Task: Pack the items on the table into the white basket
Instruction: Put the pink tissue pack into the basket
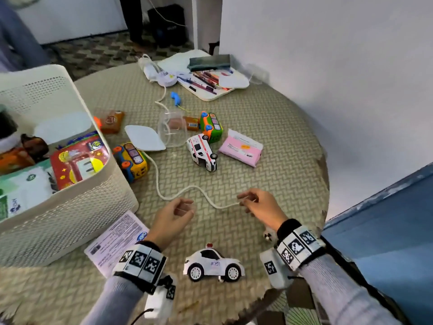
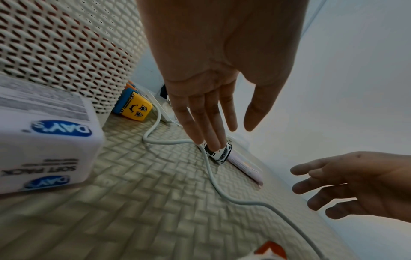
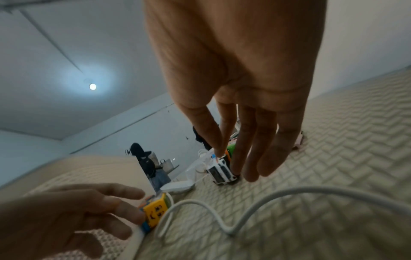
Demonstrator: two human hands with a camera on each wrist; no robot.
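Both hands hover low over the table (image 1: 269, 127), palms down. The left hand (image 1: 172, 218) holds nothing, fingers loosely extended. The right hand (image 1: 260, 205) is at the end of a white cable (image 1: 185, 191); the head view suggests a pinch at the fingertips, but the wrist views show relaxed, nearly straight fingers, so I cannot tell whether it grips the cable. The cable runs between the hands in a wavy line, then away from them toward a flat white adapter (image 1: 144, 138).

The white basket (image 1: 77, 207) stands to the left of the left hand (already partly filled with packets). A white tissue pack (image 1: 112, 242) lies just beside that hand's wrist. A toy police car (image 1: 213, 263) sits between the two wrists. Beyond the hands: a toy ambulance (image 1: 202, 152), a pink packet (image 1: 241, 147), a green toy bus (image 1: 210, 125), a yellow toy bus (image 1: 131, 160) touching the basket wall, and a clear jar (image 1: 172, 129).
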